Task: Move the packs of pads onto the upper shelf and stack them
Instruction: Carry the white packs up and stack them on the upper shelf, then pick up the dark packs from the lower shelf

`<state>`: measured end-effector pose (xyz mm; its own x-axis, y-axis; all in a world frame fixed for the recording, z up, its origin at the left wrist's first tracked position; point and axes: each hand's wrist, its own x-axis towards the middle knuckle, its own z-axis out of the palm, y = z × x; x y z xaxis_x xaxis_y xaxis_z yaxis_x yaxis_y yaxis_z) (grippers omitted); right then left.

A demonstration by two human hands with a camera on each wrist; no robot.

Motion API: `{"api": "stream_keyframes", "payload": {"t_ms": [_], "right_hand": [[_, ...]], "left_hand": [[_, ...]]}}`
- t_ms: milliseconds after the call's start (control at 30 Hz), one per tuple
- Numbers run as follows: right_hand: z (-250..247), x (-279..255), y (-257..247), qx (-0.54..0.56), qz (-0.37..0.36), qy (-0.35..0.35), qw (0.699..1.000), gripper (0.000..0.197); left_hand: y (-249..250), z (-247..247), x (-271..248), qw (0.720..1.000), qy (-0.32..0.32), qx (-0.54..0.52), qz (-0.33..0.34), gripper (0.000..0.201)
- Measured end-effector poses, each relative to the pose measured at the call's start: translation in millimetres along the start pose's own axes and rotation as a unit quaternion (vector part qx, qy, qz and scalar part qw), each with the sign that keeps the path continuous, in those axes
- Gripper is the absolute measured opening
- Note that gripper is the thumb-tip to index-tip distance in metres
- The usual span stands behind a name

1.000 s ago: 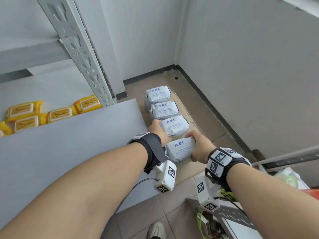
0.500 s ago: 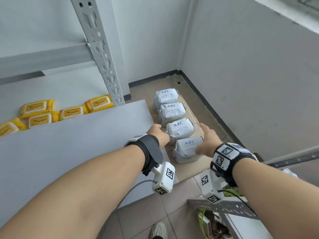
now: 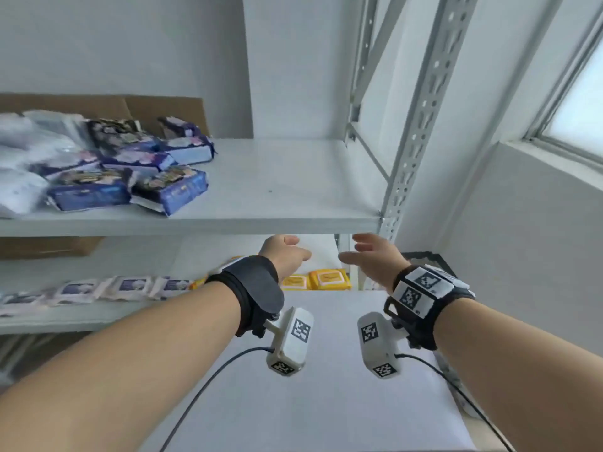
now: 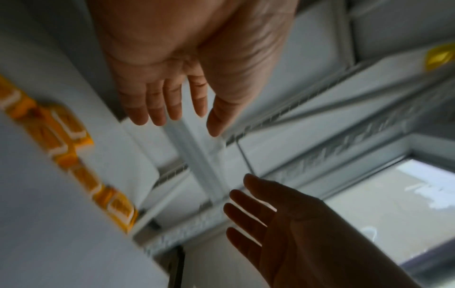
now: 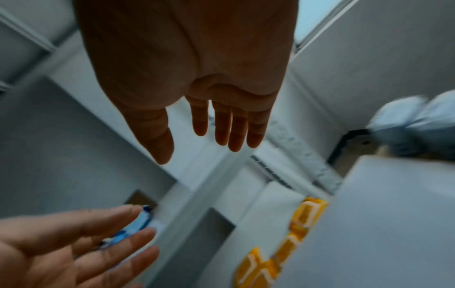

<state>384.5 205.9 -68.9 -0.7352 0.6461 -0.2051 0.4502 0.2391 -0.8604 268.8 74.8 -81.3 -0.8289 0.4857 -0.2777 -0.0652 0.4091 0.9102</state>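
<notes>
Both hands are held empty with fingers spread: the left hand (image 3: 287,256) and right hand (image 3: 375,256), just below the upper shelf (image 3: 277,203). Two yellow packs (image 3: 315,279) are seen behind them on a lower shelf (image 3: 326,370). Five blue packs of pads (image 3: 130,171) are heaped on the upper shelf's left, before a cardboard box (image 3: 163,109) and white wall.

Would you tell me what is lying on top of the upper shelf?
Blue packs and pale bags crowd the upper shelf at its left, cardboard behind them. Whatever lies beneath the pile is hidden.
</notes>
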Motion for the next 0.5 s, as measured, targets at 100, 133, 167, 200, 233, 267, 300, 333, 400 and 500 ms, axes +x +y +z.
{"api": "stream_keyframes", "payload": {"t_ms": [100, 133, 167, 200, 233, 267, 300, 333, 400, 500], "right_hand": [[53, -12, -63, 0.016, -0.031, -0.005, 0.999, 0.059], [69, -15, -80, 0.017, -0.034, -0.008, 0.999, 0.059], [85, -17, -96, 0.015, -0.034, -0.011, 0.999, 0.060], [99, -18, -109, 0.011, -0.032, -0.014, 0.999, 0.060], [112, -19, -121, 0.007, -0.029, -0.019, 0.999, 0.061], [125, -19, -132, 0.005, -0.026, -0.025, 0.999, 0.063], [136, -19, -141, 0.004, -0.021, -0.032, 0.999, 0.065], [146, -19, -150, 0.003, -0.014, -0.037, 0.999, 0.066], [162, -16, -163, -0.004, -0.001, -0.042, 0.999, 0.067], [176, -2, -176, -0.025, 0.008, -0.040, 0.999, 0.061]], "left_hand": [[2, -98, -10, 0.999, 0.035, -0.014, 0.012, 0.042], [1, -128, -12, 0.999, 0.049, -0.017, 0.013, 0.040], [1, -155, -12, 0.998, 0.063, -0.025, 0.012, 0.040], [0, -181, -13, 0.997, 0.074, -0.032, 0.009, 0.039], [-1, -205, -12, 0.996, 0.084, -0.040, 0.004, 0.038], [-2, -226, -11, 0.995, 0.091, -0.044, -0.004, 0.037], [-4, -245, -8, 0.994, 0.095, -0.048, -0.014, 0.033], [-5, -261, -5, 0.993, 0.099, -0.052, -0.027, 0.028], [-9, -285, 5, 0.989, 0.122, -0.067, -0.057, 0.025], [-14, -307, 26, 0.984, 0.128, -0.082, -0.089, 0.047]]}}
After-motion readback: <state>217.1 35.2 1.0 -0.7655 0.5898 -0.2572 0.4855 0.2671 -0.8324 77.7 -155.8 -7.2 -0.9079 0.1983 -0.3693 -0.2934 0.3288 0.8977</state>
